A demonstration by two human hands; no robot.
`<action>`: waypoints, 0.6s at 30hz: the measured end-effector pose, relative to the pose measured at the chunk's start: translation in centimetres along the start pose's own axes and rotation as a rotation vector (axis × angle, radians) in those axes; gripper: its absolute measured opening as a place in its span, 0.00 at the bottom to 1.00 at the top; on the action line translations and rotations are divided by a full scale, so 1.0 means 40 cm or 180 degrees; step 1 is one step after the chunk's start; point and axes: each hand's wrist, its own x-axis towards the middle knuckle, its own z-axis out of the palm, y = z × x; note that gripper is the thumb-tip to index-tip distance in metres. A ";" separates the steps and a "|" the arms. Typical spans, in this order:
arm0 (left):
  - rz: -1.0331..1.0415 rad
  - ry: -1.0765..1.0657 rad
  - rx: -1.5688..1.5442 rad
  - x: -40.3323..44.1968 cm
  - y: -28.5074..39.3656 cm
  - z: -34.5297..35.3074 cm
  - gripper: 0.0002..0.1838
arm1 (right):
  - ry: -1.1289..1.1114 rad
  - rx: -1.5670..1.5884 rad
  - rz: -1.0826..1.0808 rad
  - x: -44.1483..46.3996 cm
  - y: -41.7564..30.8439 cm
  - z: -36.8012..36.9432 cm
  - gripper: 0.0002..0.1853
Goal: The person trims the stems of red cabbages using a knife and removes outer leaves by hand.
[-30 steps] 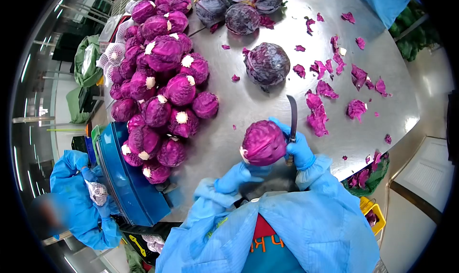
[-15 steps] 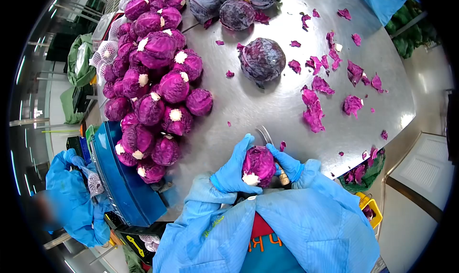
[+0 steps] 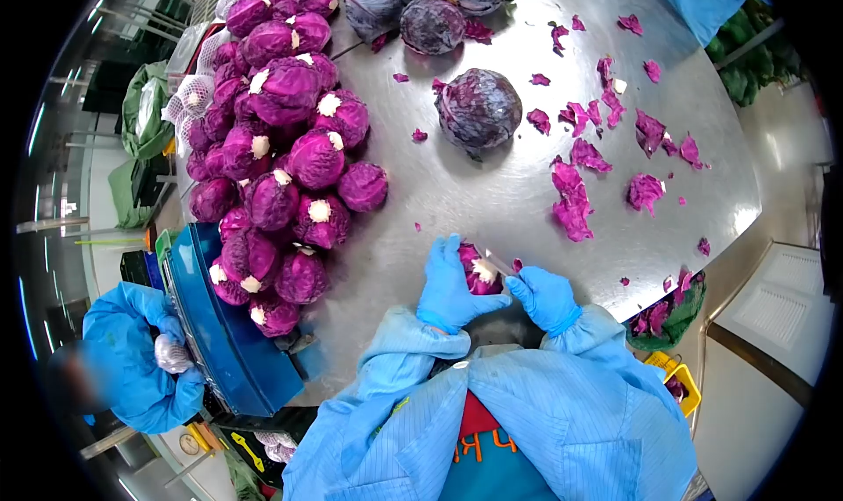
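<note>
Low in the middle of the head view, my blue-gloved left hand is wrapped round a red cabbage from its left side. The cabbage's pale cut stem end faces up and to the right. My right hand, gloved too, is closed on a knife; its handle is hidden in the fist. The blade lies at the white stem end. Just beyond my hands sits a darker, untrimmed red cabbage on the steel table.
A pile of trimmed red cabbages fills the left side. More dark cabbages sit at the back. Torn purple leaves lie scattered on the right. A green leaf bag hangs by the right edge. A co-worker stands left, beyond a blue machine.
The cabbage has turned so its stem end points up and right, and it has moved slightly away from me. My right hand has brought the knife onto the stem end.
</note>
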 end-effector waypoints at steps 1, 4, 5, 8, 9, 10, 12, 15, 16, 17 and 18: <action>0.0041 -0.0104 -0.0041 0.014 -0.002 0.003 0.62 | -0.0016 -0.0040 -0.0048 -0.005 0.000 0.006 0.23; -0.0147 -0.0411 -0.0279 0.039 -0.004 0.010 0.59 | -0.0135 -0.0209 -0.0072 -0.014 -0.005 0.005 0.23; -0.0142 -0.0320 -0.0402 0.042 0.002 0.009 0.56 | -0.0177 -0.0278 -0.0040 -0.017 -0.005 0.001 0.23; -0.0301 -0.0294 -0.0308 0.046 0.008 0.021 0.53 | -0.0180 -0.0234 -0.0044 -0.019 0.007 0.008 0.25; -0.0355 -0.0323 -0.0330 0.050 0.018 0.014 0.50 | -0.0304 -0.0207 -0.0002 -0.017 0.018 0.014 0.25; -0.0417 -0.0348 -0.0353 0.055 0.035 0.000 0.47 | -0.0435 -0.0178 0.0036 -0.013 0.031 0.021 0.26; -0.0452 -0.0328 -0.0331 0.059 0.043 -0.004 0.43 | -0.0687 -0.0013 0.0195 -0.002 0.036 0.015 0.27; -0.0470 -0.0276 -0.0238 0.057 0.029 0.014 0.43 | -0.0849 0.0136 0.0482 0.025 0.015 0.001 0.27; -0.0535 -0.0321 -0.0231 0.057 0.026 0.021 0.44 | -0.0764 0.0013 0.0529 0.033 0.012 0.008 0.27; -0.0594 -0.0367 -0.0227 0.056 0.026 0.026 0.46 | -0.0676 -0.0115 0.0579 0.042 0.016 0.012 0.27; -0.0434 -0.0274 0.0022 0.043 0.039 0.034 0.48 | -0.0664 -0.0036 0.0698 0.065 0.045 0.019 0.28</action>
